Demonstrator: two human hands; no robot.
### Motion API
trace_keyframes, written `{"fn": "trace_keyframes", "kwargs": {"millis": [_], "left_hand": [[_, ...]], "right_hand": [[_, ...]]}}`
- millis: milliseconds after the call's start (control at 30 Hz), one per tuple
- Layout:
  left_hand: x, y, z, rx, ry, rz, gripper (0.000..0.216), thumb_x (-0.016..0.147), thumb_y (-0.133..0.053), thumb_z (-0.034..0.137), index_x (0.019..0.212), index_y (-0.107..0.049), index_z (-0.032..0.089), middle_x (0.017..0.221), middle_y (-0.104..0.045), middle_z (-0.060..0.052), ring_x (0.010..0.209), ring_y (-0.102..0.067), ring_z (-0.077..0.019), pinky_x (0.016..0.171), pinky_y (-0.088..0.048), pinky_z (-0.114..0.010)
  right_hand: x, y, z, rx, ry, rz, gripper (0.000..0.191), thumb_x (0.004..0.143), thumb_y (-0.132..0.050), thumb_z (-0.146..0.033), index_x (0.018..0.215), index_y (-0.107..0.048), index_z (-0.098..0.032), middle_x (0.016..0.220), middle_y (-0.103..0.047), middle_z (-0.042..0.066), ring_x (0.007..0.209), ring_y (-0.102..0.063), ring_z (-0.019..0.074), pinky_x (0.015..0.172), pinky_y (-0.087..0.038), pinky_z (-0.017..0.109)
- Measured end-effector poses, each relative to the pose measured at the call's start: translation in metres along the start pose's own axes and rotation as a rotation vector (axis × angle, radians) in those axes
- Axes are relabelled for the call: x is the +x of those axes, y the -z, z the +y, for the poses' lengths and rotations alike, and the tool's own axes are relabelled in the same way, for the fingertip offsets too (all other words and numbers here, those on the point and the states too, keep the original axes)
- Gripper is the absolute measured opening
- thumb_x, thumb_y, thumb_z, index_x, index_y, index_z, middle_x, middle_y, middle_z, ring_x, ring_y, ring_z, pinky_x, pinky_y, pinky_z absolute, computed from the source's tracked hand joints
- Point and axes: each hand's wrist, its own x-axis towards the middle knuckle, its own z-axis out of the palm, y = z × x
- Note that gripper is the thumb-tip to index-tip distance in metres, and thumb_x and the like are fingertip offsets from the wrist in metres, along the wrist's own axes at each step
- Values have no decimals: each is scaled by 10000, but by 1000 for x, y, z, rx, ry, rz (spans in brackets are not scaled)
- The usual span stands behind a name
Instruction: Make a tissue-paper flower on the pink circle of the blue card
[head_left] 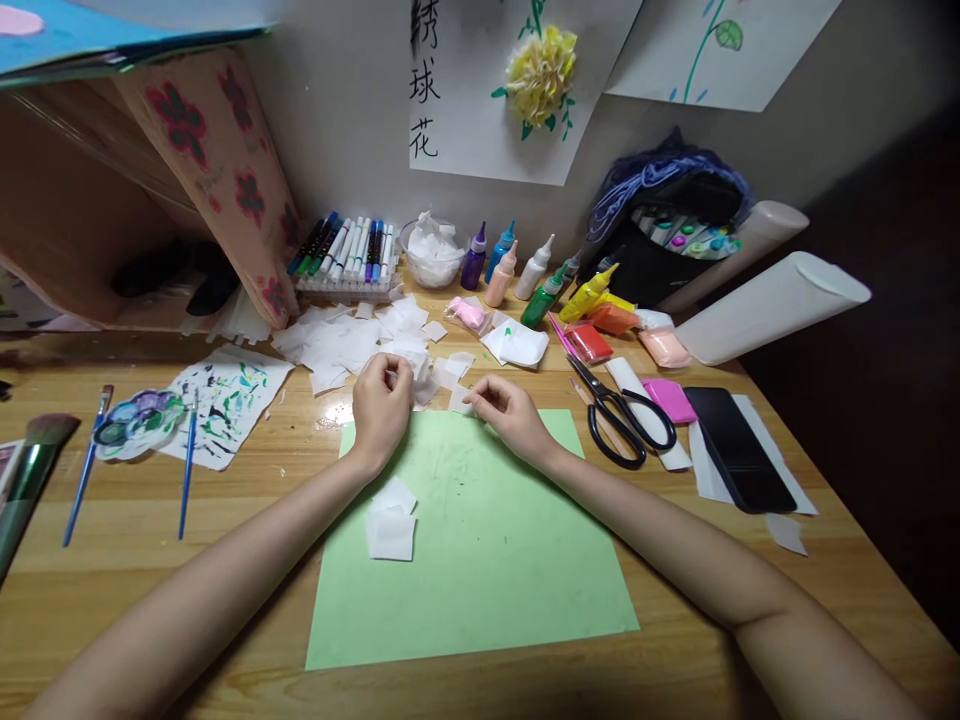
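Observation:
My left hand is closed above the far left edge of a green sheet of paper. White paper squares show at its fingertips, though the fingers partly hide them. Pinched between the thumb and fingers of my right hand is a single white paper square, at the green sheet's far edge. A loose pile of white paper squares spreads out just beyond my left hand. A few more squares lie overlapping on the green sheet's left part.
Black-handled scissors and a phone lie on the right. Paint bottles, markers and a glass bowl of white paper line the wall. Paintbrushes and a paint-covered palette are at left.

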Motion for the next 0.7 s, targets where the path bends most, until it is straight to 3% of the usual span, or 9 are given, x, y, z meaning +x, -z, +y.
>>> {"fn": "trace_keyframes", "kwargs": {"millis": [133,300,433,700], "left_hand": [[-9,0,9,24,-221,-65,167,844,-515,281,719,-549,176,669,-541,13,560,-455,-90,543,-353,-228],[-18,0,14,54,-480,-285,124,859,-508,267,793,-578,188,711,-550,11,583,-468,-84,558,-356,-225],[-16,0,14,38,-419,-245,152,870,-490,273,759,-540,182,702,-533,12,575,-454,-86,555,-354,-229],[-6,-1,6,-77,-186,-117,194,863,-491,346,760,-529,185,683,-526,6,585,-480,-101,548,-381,-229]], "right_hand": [[-2,-3,-3,-11,11,-10,275,765,-608,-433,832,-523,-180,709,-500,-17,616,-429,104,559,-343,231],[-3,-4,-5,-100,43,-18,278,795,-568,-447,743,-484,-188,648,-457,-32,592,-404,108,550,-318,236],[-1,-3,1,-91,26,33,298,865,-456,-423,691,-472,-182,633,-464,-20,598,-433,120,559,-324,246],[2,0,2,64,25,37,291,840,-509,-402,658,-486,-176,607,-465,-25,573,-426,109,551,-328,235]]}}
